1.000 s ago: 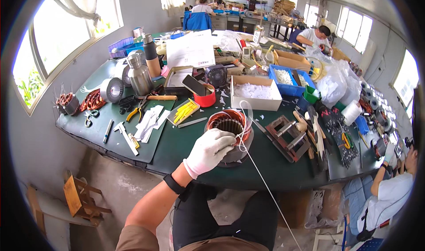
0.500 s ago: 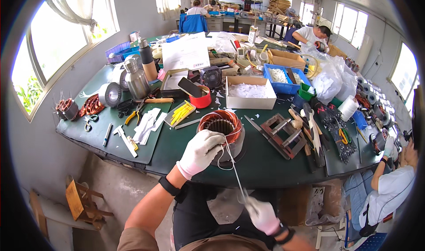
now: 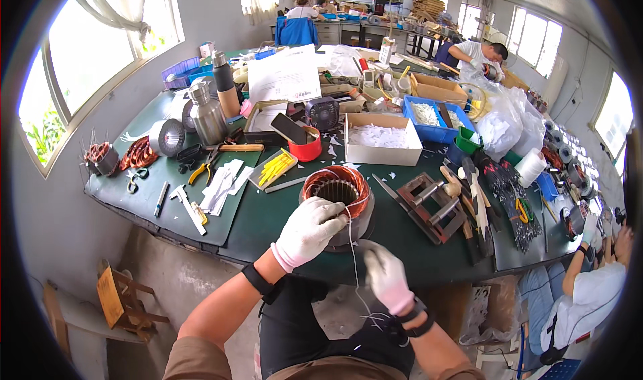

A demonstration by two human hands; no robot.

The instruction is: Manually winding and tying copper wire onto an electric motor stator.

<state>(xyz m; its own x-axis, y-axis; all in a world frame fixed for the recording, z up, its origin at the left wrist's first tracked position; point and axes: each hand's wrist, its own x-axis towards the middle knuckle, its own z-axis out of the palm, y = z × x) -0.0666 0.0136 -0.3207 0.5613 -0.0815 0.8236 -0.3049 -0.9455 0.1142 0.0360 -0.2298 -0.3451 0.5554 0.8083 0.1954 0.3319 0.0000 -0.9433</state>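
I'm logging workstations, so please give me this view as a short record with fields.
Surface: dark green tabletop
Workpiece: copper-wound stator, opening upward
Left hand: white-gloved, at the stator's near rim; exact grip unclear
Right hand: white-gloved, blurred, right of the cord; grip unclear
Cord: white, hanging from the stator's near side
Behind: open box of white scraps; red container with a phone
Right: metal frame

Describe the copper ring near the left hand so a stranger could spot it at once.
Find the dark green table, then the white-gloved left hand near its front edge. The copper ring stands right by that hand. Unlike the red tub and white box behind it, it is wound with copper-coloured wire around an open, slotted centre.
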